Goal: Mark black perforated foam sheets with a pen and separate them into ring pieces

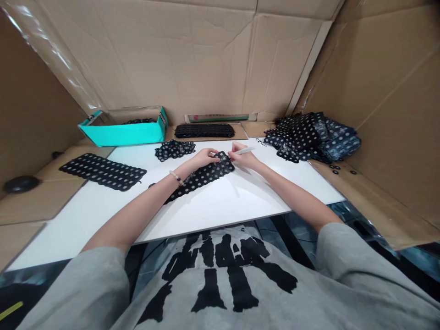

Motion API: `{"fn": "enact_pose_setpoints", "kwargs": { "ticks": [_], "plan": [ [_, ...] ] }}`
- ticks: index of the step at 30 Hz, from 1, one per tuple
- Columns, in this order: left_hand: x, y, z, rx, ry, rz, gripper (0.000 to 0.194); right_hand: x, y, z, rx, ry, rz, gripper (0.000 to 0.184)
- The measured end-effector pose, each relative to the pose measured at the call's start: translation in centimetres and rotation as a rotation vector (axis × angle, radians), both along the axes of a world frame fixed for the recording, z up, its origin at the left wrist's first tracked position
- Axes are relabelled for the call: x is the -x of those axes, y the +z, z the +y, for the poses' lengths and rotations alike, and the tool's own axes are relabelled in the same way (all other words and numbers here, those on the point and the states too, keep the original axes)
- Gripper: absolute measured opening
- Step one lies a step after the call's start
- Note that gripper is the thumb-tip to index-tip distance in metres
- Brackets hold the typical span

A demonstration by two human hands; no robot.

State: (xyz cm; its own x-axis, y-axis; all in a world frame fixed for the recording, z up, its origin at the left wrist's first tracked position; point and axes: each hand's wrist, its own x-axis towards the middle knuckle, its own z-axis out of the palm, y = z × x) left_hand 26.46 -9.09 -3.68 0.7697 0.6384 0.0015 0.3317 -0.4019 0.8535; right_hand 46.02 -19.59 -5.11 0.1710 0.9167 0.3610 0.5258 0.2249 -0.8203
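A black sheet with rows of pale round spots or holes (202,180) lies slantwise on the white board (247,197) in front of me. My left hand (205,157), with a beaded bracelet on its wrist, has its fingers closed at the sheet's far edge. In my right hand (243,157) is a slim white pen-like tool (244,150), held like a pen. Its tip is hidden by my fingers, near the sheet's right end. A bunched piece of the same dotted material (174,150) rests just beyond my left hand.
Another dotted sheet (103,171) lies at the left, and a stack of black strips (204,131) at the back. A turquoise box (123,134) stands back left. Dotted sheets are heaped (302,133) at the right, near small black rings (335,172). Cardboard walls (165,55) enclose the board.
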Motion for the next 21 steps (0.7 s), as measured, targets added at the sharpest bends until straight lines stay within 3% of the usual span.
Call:
{"fn": "enact_pose_setpoints", "kwargs": {
  "ticks": [2,5,9,21],
  "plan": [
    [-0.1,0.0,0.1,-0.130,0.018,0.068,0.025,-0.5,0.4,0.0,0.093,0.018,0.134,0.028],
    [-0.4,-0.2,0.0,-0.171,0.004,0.081,0.025,-0.9,0.6,0.2,0.203,0.048,0.310,0.033],
    [-0.8,-0.5,-0.4,-0.136,-0.019,0.032,0.023,-0.2,0.3,0.3,0.148,0.021,0.430,0.029],
    [-0.1,0.0,-2.0,0.061,0.017,-0.039,0.036,0.9,-0.7,0.4,-0.015,-0.040,0.216,0.026]
  ]
}}
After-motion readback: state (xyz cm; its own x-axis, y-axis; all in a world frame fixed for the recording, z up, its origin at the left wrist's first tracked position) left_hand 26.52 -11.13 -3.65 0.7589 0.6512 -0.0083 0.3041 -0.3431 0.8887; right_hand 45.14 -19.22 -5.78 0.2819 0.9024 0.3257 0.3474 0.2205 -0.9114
